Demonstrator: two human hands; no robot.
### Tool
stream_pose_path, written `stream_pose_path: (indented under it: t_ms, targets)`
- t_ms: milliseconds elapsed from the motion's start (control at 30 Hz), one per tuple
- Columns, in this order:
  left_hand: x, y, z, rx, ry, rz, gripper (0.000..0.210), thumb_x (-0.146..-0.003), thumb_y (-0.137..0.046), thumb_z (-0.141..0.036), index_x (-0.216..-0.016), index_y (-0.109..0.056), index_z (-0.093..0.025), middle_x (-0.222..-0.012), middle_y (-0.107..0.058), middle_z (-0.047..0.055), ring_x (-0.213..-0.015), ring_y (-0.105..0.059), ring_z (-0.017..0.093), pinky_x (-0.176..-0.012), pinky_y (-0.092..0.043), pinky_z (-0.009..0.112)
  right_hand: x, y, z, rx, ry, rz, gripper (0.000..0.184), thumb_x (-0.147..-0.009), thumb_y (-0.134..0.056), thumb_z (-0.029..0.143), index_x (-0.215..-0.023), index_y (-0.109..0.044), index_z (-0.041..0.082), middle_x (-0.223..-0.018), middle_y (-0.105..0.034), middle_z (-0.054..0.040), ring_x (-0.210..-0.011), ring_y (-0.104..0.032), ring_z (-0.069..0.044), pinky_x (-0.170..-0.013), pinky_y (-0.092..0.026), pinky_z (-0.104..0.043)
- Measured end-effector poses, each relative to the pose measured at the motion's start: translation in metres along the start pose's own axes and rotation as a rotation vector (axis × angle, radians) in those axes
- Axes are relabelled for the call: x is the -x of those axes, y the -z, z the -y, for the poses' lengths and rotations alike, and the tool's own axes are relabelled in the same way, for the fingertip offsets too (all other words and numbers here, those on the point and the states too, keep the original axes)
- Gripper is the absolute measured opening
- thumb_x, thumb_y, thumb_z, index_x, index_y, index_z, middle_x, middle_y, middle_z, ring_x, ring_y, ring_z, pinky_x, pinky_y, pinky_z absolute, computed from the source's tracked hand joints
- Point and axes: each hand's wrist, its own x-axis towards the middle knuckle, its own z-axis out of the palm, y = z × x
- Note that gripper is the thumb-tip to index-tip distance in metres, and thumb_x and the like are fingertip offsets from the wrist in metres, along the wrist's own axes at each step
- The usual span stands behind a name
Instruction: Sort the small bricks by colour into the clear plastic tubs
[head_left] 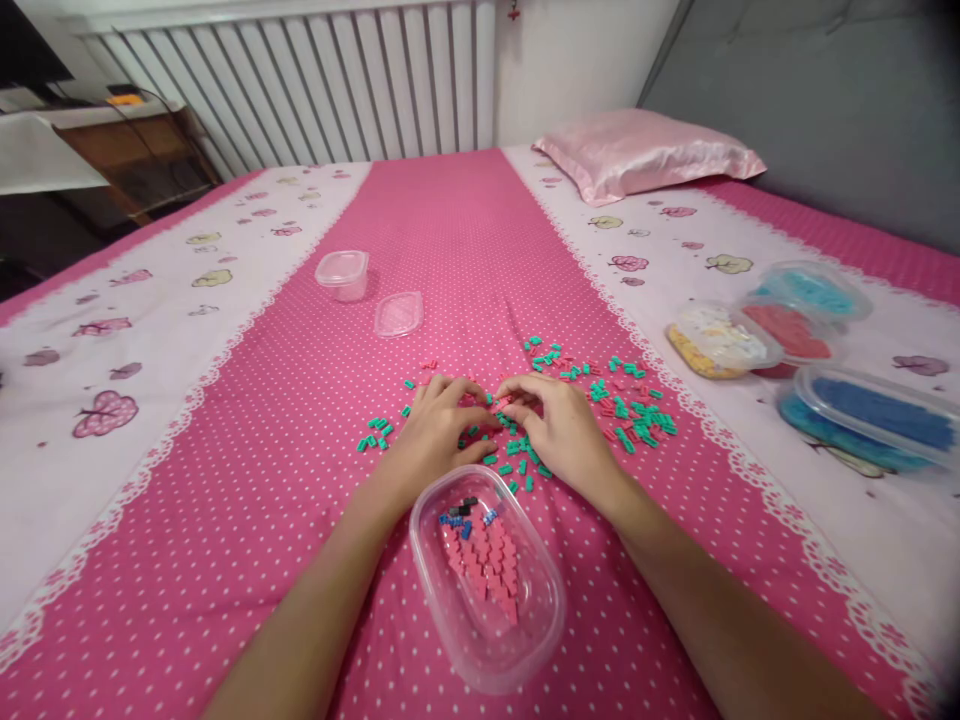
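Observation:
Small green building blocks [513, 448] and pink-red ones lie scattered on the bedspread around both hands. My left hand [442, 425] rests over some green blocks, its curved fingers apart and nothing visibly held. Facing it, my right hand [559, 425] has thumb and forefinger brought close together at a small pink block [501, 404]; the fingers partly hide it. Between my forearms sits an uncovered clear plastic container [525, 640]. Inside are joined pink pieces [487, 560], a few blue pieces [466, 530] and black pieces [468, 504].
More green and red blocks [645, 420] spread to the right. Farther off are a clear tub [345, 275] and a clear lid [400, 314]. Several containers with blue [885, 415], red [787, 330] and white-yellow contents [712, 340] stand at right. A pink pillow [645, 155] lies behind.

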Motion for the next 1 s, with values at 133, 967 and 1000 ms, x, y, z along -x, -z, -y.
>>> stream_pose_path:
  t_ms: [133,967,1000]
  targets:
    - [0.000,0.001,0.000,0.002,0.030,-0.005,0.011,-0.084,-0.074,-0.030,-0.093,-0.075,-0.025,-0.112,-0.063,0.005,-0.105,-0.049,0.025,-0.097,-0.041,0.048,0.001,-0.001,-0.001,-0.024,-0.005,0.001,0.020,-0.083,-0.062,0.003,-0.088,-0.071,0.020,-0.085,-0.073,-0.0026,-0.075,-0.067,-0.017,-0.075,-0.052,-0.031]
    - [0.000,0.017,-0.011,0.329,0.192,-0.113,0.011,-0.088,-0.059,-0.017,-0.099,-0.063,-0.019,-0.092,-0.071,0.000,-0.086,-0.066,0.016,-0.082,-0.049,0.031,-0.001,-0.005,0.001,-0.176,-0.063,0.090,0.015,-0.083,-0.067,0.004,-0.088,-0.068,0.018,-0.082,-0.072,-0.0008,-0.073,-0.067,-0.014,-0.073,-0.053,-0.027]
    - [0.000,0.017,-0.011,0.361,0.189,-0.127,0.011,-0.089,-0.059,-0.016,-0.099,-0.062,-0.018,-0.091,-0.071,0.000,-0.085,-0.066,0.015,-0.079,-0.050,0.029,0.000,-0.004,0.002,-0.168,-0.064,0.102,0.014,-0.083,-0.067,0.005,-0.088,-0.069,0.018,-0.081,-0.072,-0.0010,-0.073,-0.066,-0.014,-0.072,-0.053,-0.027]
